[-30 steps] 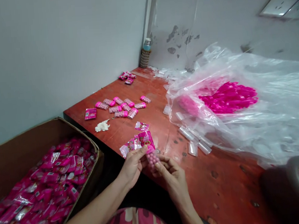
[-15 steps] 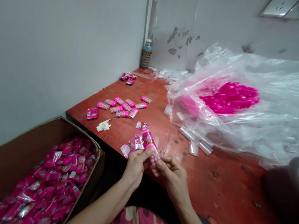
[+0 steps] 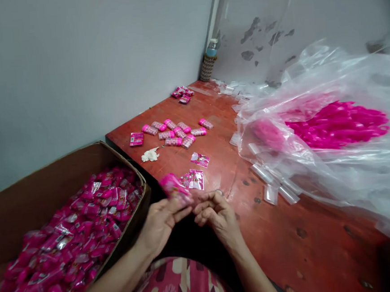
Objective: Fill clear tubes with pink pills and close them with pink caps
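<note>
My left hand (image 3: 162, 220) grips a pink candy packet (image 3: 173, 188) at the table's near edge, the packet blurred and tilted left toward the box. My right hand (image 3: 214, 213) is right beside it with fingers curled, fingertips near the packet; whether it touches it is unclear. Just beyond the hands lie two empty pink wrappers (image 3: 195, 179) on the red table (image 3: 290, 246). A cardboard box (image 3: 64, 163) at my left holds several pink packets (image 3: 80, 236).
Several filled pink-capped tubes (image 3: 177, 134) lie mid-table, with a white wad (image 3: 150, 155) and one packet (image 3: 136, 139) near them. A big clear plastic bag (image 3: 334, 153) with pink caps (image 3: 338, 123) covers the right. Clear tubes (image 3: 272, 189) lie at its edge. A bottle (image 3: 208, 61) stands in the corner.
The candy tube has gone fully into the pink packet, and my left hand has swung the packet left toward the box. The view has shifted left.
</note>
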Demonstrator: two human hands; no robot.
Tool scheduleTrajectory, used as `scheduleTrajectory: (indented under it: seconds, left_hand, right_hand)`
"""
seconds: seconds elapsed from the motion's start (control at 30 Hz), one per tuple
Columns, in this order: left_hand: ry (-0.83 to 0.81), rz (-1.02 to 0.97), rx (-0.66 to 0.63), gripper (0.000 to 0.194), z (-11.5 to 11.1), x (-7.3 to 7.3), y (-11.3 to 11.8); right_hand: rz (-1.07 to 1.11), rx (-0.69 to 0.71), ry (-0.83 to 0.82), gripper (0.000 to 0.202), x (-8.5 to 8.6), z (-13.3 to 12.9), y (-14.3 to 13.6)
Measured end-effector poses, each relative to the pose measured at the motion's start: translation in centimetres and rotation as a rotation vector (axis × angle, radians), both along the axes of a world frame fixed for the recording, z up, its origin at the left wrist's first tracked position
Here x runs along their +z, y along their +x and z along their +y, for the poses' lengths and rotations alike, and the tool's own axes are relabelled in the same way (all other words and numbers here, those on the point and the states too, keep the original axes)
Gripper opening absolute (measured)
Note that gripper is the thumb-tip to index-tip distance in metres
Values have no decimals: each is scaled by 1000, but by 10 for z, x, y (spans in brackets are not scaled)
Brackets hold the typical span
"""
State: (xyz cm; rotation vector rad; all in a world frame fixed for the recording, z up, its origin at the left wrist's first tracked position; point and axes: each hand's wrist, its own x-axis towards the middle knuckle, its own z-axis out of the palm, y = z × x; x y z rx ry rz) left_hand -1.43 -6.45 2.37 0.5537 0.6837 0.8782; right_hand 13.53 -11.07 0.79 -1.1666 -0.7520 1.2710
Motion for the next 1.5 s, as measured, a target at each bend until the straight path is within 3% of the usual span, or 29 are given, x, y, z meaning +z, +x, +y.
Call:
scheduleTrajectory:
  seconds: [0.07,0.13,0.23,0.33,0.4,0.57,0.7,0.87,0.97,1.03,1.13,1.2,1.3,1.43,1.5]
  left_hand:
    - [1,22,240,39,2,-1,-25]
    - [39,121,315,54,6,-6,-39]
    - [332,455,172,42,16,-15,-29]
    - [814,783,73,36,34,-22,6]
    - [1024,928,28,37,46,-29,29]
    - [1185,1102,-53,25,58,-49,52]
    - [1166,1077,-46,23,53,-53,52]
    - [1084,867,26,25,42,-33,51]
    - [840,685,94,33,39,-19,45]
    - [616,563,52,32,41,-14,38]
    - [295,364,-99,28,46,-18,25]
    - [164,278,-112,27,50,-23,16]
    - [110,290,-5,24,53,-28,1]
    - [61,338,93,22,56,-29,-15]
    - [13,327,122,22,56,-28,-21]
  right_hand:
    - [-54,-21,-8,25,3,4,2]
    - [-121,-98,-36,23,3,7,8]
    - [-192,-166,-68,23,-1,9,16]
    - [-233,-159,-84,22,-5,6,19]
    - [-245,-157,-100,22,-5,2,18]
    - [-303,-188,-132,23,-8,-1,24]
    - [-380,-269,-105,25,-15,13,34]
    - [-215,-199,-53,39,-12,43,37]
    - [-186,-187,-28,38,-1,54,34]
    - [-205,-135,-18,39,5,59,29]
    - [-260,16,-12,39,11,69,20]
    - [-326,140,-12,35,12,81,14]
    - [-631,236,36,26,15,110,6]
    - [-1352,148,149,24,18,170,-8]
    - [-1616,181,170,27,16,199,-19]
